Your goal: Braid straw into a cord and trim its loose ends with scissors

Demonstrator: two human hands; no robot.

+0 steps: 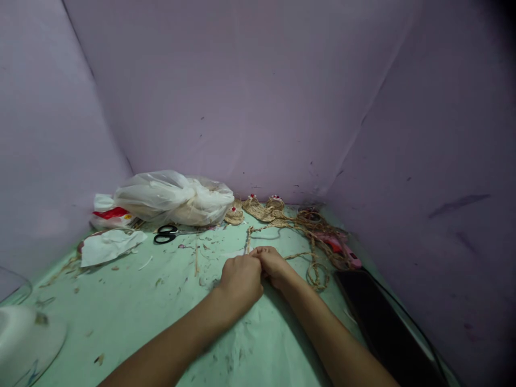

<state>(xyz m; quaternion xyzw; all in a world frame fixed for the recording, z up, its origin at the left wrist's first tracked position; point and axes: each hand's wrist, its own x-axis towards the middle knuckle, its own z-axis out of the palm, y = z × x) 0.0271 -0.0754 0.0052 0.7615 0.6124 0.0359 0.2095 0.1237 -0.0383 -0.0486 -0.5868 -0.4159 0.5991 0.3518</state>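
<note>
Your left hand is gripping with its fingers curled, and your right hand is pinching beside it, touching it; both are holding the braided cord, though your knuckles are hiding the exact fingertip contact. The cord is standing up just beyond your hands, over the green surface. Farther out, black-handled scissors are lying left, a tangle of cord is spreading right, and a knotted plastic bag is resting near the wall.
</note>
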